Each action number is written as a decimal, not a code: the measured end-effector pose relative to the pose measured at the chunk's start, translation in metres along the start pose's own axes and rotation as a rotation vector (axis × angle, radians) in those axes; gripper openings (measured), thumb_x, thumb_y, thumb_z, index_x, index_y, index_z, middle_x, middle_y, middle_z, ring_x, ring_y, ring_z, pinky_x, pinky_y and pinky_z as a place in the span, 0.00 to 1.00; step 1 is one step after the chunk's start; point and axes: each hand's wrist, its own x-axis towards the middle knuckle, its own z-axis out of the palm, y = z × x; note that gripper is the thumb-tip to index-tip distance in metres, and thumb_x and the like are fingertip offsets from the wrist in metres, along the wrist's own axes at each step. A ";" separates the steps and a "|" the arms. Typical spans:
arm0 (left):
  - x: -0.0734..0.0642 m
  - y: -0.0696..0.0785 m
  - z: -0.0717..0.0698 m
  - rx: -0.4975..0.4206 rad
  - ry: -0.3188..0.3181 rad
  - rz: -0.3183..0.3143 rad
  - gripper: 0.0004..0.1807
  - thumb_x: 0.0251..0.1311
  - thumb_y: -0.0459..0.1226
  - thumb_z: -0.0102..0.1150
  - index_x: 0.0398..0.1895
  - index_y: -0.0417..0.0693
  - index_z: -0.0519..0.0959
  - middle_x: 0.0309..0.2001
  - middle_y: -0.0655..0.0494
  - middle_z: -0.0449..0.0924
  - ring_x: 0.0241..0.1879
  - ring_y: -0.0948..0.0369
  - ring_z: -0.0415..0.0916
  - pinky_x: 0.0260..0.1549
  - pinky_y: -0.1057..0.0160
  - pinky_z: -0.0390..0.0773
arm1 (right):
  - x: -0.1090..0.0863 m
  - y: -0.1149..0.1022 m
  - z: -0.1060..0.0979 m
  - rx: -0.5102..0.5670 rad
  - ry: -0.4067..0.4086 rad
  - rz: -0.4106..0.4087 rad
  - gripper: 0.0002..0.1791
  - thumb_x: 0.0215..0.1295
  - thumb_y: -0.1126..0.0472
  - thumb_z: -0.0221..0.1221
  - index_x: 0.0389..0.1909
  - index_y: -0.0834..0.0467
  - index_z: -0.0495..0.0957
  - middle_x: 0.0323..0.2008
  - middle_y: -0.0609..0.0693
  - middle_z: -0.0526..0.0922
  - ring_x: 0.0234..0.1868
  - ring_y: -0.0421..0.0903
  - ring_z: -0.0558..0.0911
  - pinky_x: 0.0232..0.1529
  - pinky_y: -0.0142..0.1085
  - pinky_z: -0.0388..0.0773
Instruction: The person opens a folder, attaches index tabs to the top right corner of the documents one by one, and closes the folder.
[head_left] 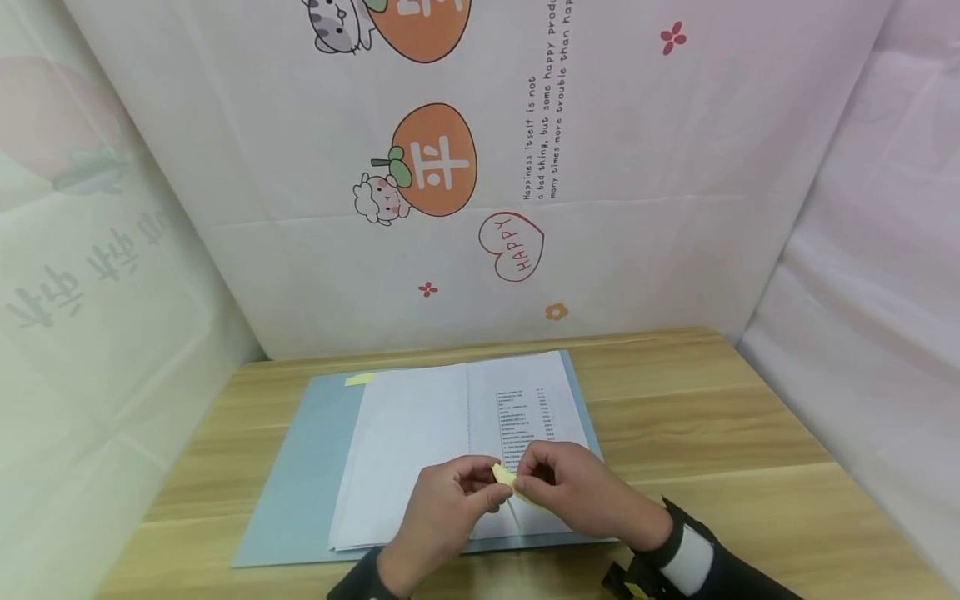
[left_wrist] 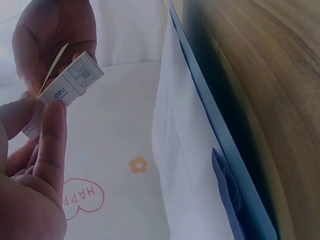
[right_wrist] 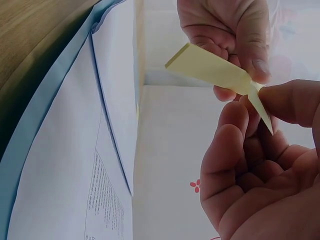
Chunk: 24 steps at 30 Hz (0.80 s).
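Low over an open document, my left hand (head_left: 438, 508) holds a narrow pad of yellow sticky notes (right_wrist: 207, 67) between thumb and fingers. The pad's white backing, printed "deli", faces the left wrist camera. My right hand (head_left: 581, 492) pinches one end of a yellow sticky note (right_wrist: 261, 112), which bends away from the pad near the left thumb. Whether that sheet is still attached is hidden by the fingertips. Beneath both hands lie white pages (head_left: 408, 442), with printed lines on the right-hand page, in a light blue folder (head_left: 288, 492).
A yellow sticky note (head_left: 360, 378) sticks out at the top left of the pages. The folder lies open on a wood-grain table (head_left: 690, 417). White printed cloth (head_left: 615, 250) hangs behind the table and along both sides.
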 end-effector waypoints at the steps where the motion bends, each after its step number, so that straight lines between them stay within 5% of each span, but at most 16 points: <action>1: 0.000 0.000 0.000 -0.004 0.004 -0.005 0.17 0.60 0.46 0.70 0.44 0.44 0.85 0.31 0.63 0.84 0.29 0.63 0.83 0.29 0.65 0.81 | 0.000 0.000 0.000 0.002 0.001 -0.003 0.08 0.72 0.55 0.59 0.32 0.52 0.77 0.22 0.41 0.72 0.23 0.38 0.71 0.24 0.31 0.67; 15: 0.000 -0.005 -0.009 -0.046 0.072 -0.074 0.12 0.61 0.43 0.69 0.44 0.49 0.84 0.32 0.59 0.83 0.30 0.60 0.84 0.32 0.63 0.82 | -0.003 0.003 -0.008 -0.020 0.042 0.022 0.08 0.72 0.54 0.59 0.32 0.51 0.77 0.23 0.41 0.73 0.26 0.41 0.73 0.25 0.32 0.70; 24: -0.005 -0.003 -0.010 0.097 0.015 -0.002 0.04 0.62 0.40 0.69 0.32 0.54 0.82 0.33 0.65 0.80 0.32 0.64 0.78 0.33 0.65 0.79 | -0.014 0.012 -0.023 -0.052 0.058 0.063 0.09 0.72 0.52 0.60 0.33 0.50 0.77 0.25 0.44 0.74 0.28 0.44 0.75 0.27 0.34 0.71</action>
